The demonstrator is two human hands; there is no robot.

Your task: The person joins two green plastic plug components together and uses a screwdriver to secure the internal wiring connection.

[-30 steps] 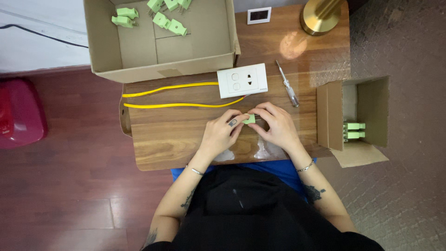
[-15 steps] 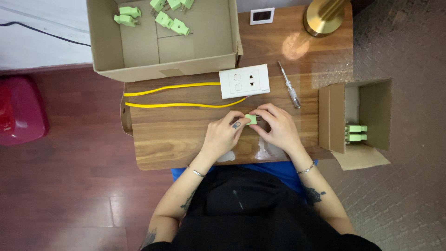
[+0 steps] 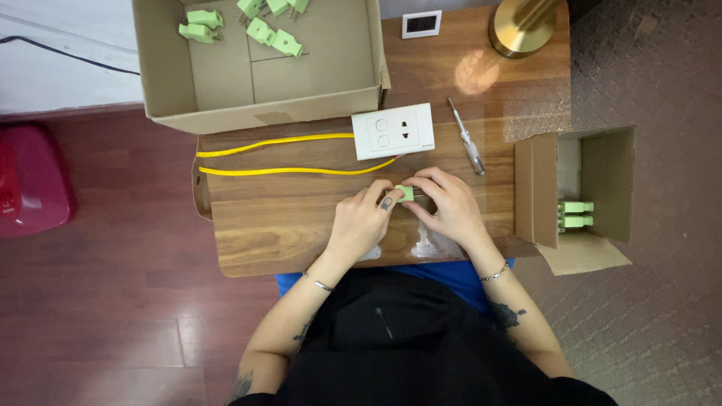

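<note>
Over the wooden table (image 3: 278, 225), my left hand (image 3: 359, 222) and my right hand (image 3: 445, 209) meet at a small light-green plug (image 3: 405, 193). Both hands pinch it between fingertips, so most of it is hidden. Just beyond the hands lies a white wall socket plate (image 3: 392, 131) with two yellow wires (image 3: 278, 156) running left from it. A screwdriver (image 3: 468, 137) with a clear handle lies to the right of the plate.
A large open cardboard box (image 3: 256, 64) at the back holds several green plugs (image 3: 263, 30). A smaller open box (image 3: 575, 195) at the table's right edge holds two green plugs (image 3: 575, 213). A brass lamp base (image 3: 526, 26), a small dark-faced white device (image 3: 421, 24), and a red object (image 3: 30, 180) on the floor at left.
Hands and plug stay in nearly the same place; only the fingers shift slightly around the plug.
</note>
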